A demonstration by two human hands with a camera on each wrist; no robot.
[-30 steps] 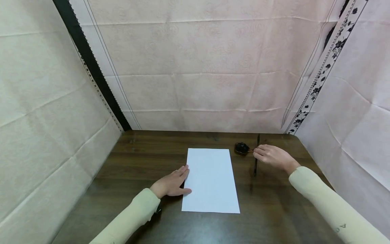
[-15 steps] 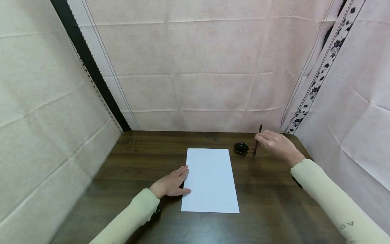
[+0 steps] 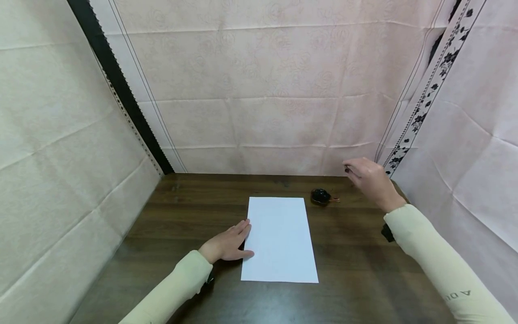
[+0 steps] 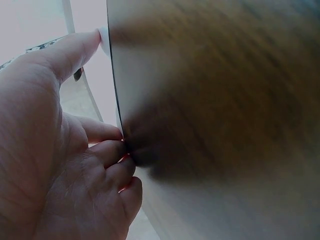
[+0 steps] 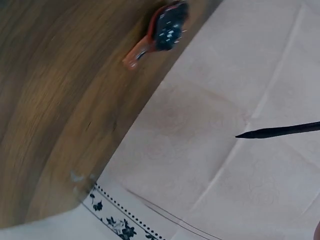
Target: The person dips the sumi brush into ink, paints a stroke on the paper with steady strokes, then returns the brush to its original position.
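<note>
My left hand (image 3: 226, 243) lies flat at the left edge of a white sheet of paper (image 3: 279, 240), fingertips and thumb on its margin. In the left wrist view the palm and fingers (image 4: 120, 172) show against the table. Raised at the back right, my right hand (image 3: 370, 182) pinches a slim dark brush. The brush (image 5: 280, 131) shows its pointed black tip in the right wrist view, while most of it is hidden in the head view. Below and left of that hand lies a small glossy black, dish-like thing (image 3: 321, 196) with a short reddish-brown handle (image 5: 132, 59).
A dark wood-grain table (image 3: 162, 252) carries everything. White cloth walls (image 3: 275, 67) enclose it at the back and both sides, with a floral border (image 3: 425, 103) in the right corner. The right hand is close before the back cloth.
My right hand has lifted the brush off the table beside the black dish-like thing, moving up and slightly right while tilting it. The left hand and paper have stayed put.
</note>
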